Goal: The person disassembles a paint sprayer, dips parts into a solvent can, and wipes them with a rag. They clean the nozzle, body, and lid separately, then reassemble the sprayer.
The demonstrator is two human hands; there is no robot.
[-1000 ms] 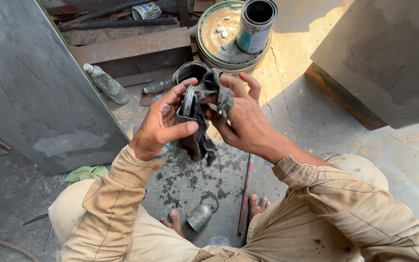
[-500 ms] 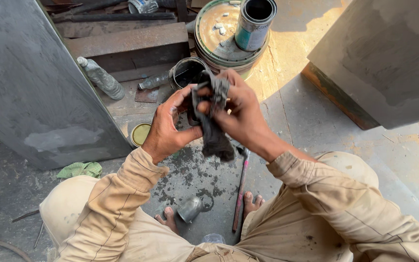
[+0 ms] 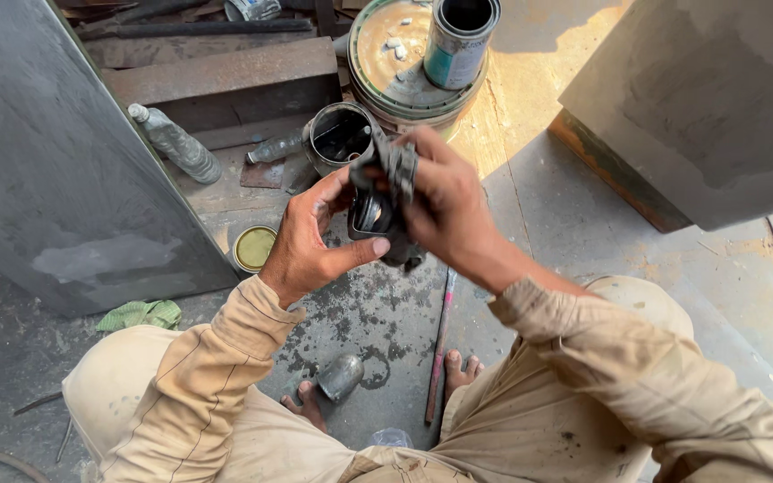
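Where the person's bare feet rest nearest on the stained floor, a small grey metal piece [image 3: 341, 377] lies between them beside a thin red rod [image 3: 440, 344]. Above these, the left hand [image 3: 308, 240] curls its fingers around a dark metal part [image 3: 374, 215], thumb pressed under it, while the right hand [image 3: 445, 201] clamps a dirty dark rag [image 3: 398, 170] against that part. Farther off stand an open tin [image 3: 340, 135], a yellow lid [image 3: 254, 248] at left, a plastic bottle [image 3: 176, 144], and a tall can [image 3: 459, 40] on a round drum lid [image 3: 386, 54].
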